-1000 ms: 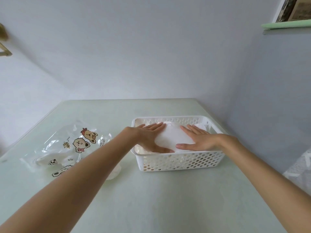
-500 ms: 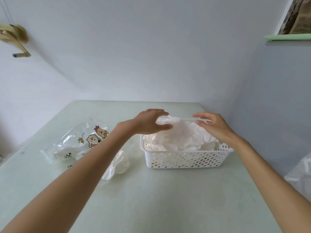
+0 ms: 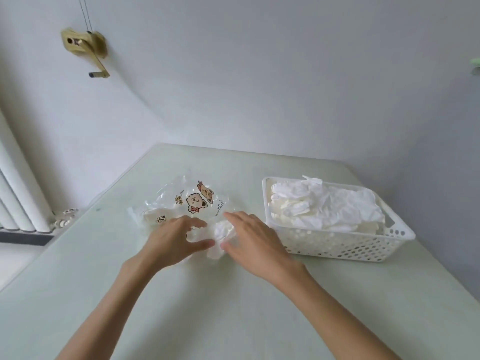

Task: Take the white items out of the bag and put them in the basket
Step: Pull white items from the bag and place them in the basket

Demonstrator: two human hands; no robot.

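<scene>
A clear plastic bag [image 3: 192, 201] printed with cartoon bears lies on the pale green table [image 3: 233, 294], with some white items still visible inside. In front of the bag lies a crumpled white item [image 3: 220, 236]. My left hand [image 3: 174, 240] and my right hand [image 3: 253, 240] hover on either side of that item, fingers apart, touching or almost touching it. To the right stands a white perforated basket [image 3: 342, 245] piled with crumpled white items [image 3: 324, 206].
The table meets the wall at the back and right. A brass-coloured crank fitting [image 3: 85, 48] hangs on the wall at upper left. White radiator tubes [image 3: 18, 193] stand left of the table, with small round objects [image 3: 65, 216] on the sill.
Both hands left the basket and moved left and down to the white item lying in front of the bag. The view has swung left, so the basket now sits to the right.
</scene>
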